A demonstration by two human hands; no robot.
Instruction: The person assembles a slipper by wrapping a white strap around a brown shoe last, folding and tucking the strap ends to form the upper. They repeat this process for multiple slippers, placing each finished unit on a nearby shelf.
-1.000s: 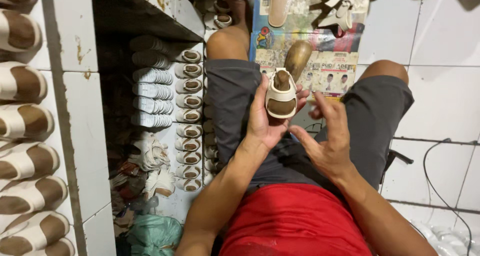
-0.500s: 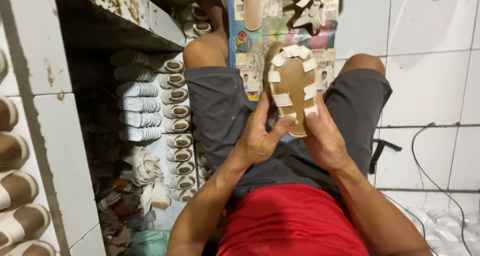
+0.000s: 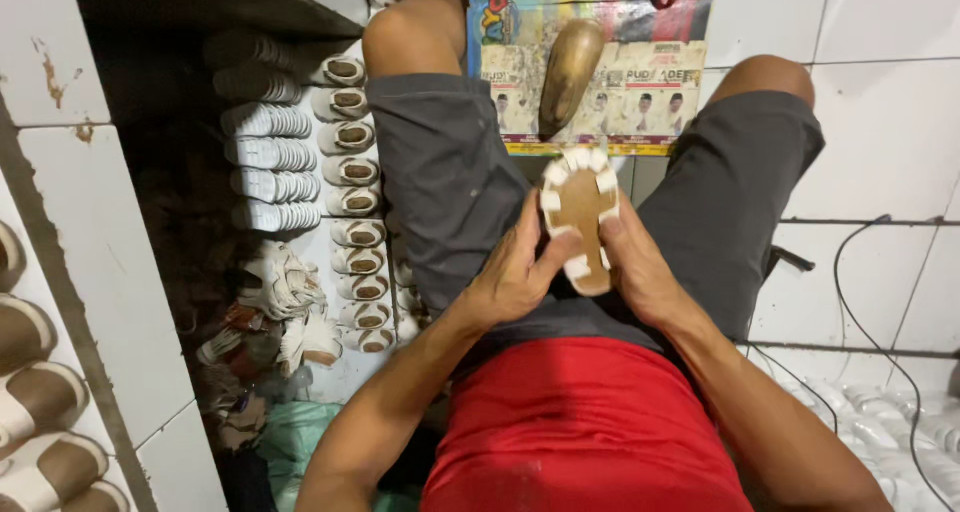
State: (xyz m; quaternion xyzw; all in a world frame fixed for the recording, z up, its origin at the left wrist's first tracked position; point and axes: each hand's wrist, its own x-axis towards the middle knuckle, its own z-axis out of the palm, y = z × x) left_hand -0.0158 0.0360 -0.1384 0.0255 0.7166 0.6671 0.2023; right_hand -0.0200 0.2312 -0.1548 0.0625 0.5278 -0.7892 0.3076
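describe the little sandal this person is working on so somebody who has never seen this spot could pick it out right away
Start at the person's lap, between the grey shorts. There the left hand and right hand hold one small sandal from either side, its tan underside facing up with white strap ends folded over the edge. Unlike the sandals lined up in rows to the left, it is the only one held.

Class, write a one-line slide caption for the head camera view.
Seated person's left hand and right hand hold a brown sandal sole with white strap tabs; rows of sandals alongside.
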